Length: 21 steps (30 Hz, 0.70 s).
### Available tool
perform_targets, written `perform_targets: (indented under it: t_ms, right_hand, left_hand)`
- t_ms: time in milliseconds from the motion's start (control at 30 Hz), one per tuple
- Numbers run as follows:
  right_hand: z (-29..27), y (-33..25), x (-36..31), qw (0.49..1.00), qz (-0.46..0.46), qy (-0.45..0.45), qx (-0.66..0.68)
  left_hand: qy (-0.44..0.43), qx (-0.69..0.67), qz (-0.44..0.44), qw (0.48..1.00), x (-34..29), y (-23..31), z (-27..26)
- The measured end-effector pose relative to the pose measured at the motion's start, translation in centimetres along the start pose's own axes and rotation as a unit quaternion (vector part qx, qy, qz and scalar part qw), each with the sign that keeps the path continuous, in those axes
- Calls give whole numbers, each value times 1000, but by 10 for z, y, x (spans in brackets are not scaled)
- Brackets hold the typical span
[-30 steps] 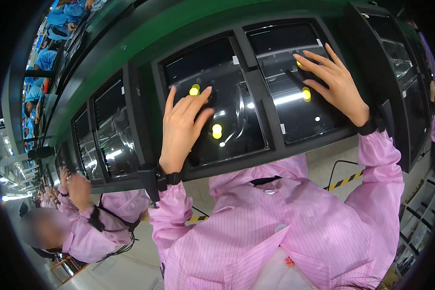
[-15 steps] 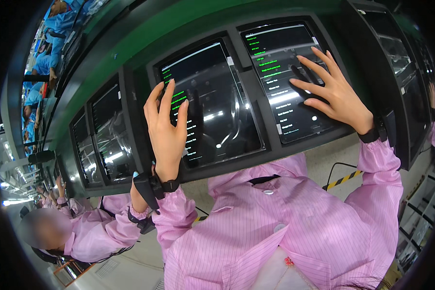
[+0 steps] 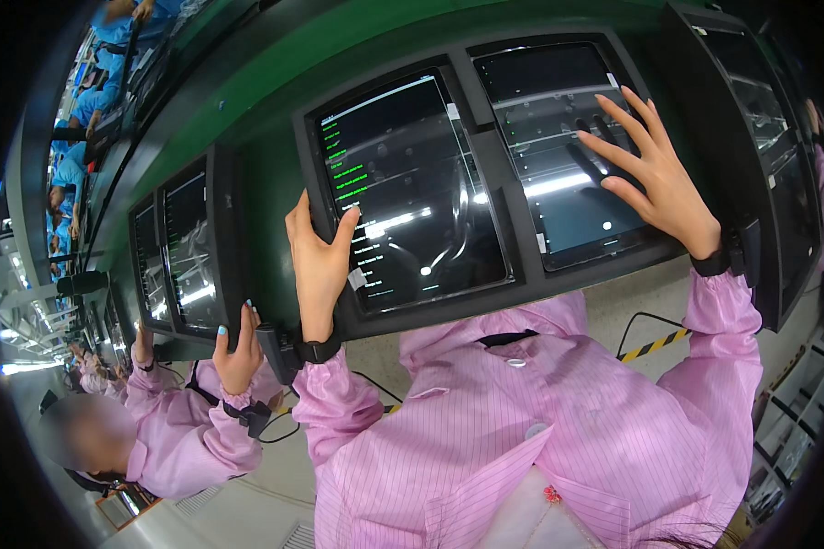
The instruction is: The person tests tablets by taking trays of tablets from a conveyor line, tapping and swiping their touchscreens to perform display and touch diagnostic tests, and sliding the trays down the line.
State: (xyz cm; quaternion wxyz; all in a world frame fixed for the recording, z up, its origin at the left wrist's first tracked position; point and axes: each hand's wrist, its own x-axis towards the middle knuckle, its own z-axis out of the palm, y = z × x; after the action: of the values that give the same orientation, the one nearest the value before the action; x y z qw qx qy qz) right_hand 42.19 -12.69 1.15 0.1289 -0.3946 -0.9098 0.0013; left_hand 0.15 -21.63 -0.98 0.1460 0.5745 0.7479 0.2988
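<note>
Two tablets with dark screens lie side by side in a black tray (image 3: pixel 542 282). The left tablet (image 3: pixel 412 183) lists green and white text lines. On the right tablet (image 3: pixel 549 119) only faint small marks show along the left side, with a bluish lower part. My left hand (image 3: pixel 320 265) rests at the tray's left border, thumb reaching over the left tablet's list and the other fingers at the outer edge. Over the right tablet's right half, my right hand (image 3: pixel 664 188) is spread, its fingertips at or just above the glass; contact cannot be made out.
Another tray with two tablets (image 3: pixel 190 256) stands to the left, a co-worker's hand (image 3: pixel 238 352) at its near edge. A further tray (image 3: pixel 751 101) of devices is on the right. Black-and-yellow striped tape (image 3: pixel 655 346) and a shelf (image 3: pixel 796 412) are below right.
My left hand has drawn back from over the list to the tray's left border. The right tablet's text list has given way to a mostly dark screen. The co-worker's hand has moved to the neighbouring tray's edge.
</note>
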Motion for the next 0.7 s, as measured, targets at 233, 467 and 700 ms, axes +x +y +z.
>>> perform_targets:
  t_ms: [233,467,700]
  right_hand:
    - [14,13,-5,970,206,81,101]
    - [20,25,-11,961,235,60,134]
    - [19,24,-12,960,248,50,116]
  left_hand:
    - [18,-76,-41,996,3,-4,3]
    - [30,-136,-80,987,0,-4,3]
    - [50,-133,-74,987,-2,-7,2]
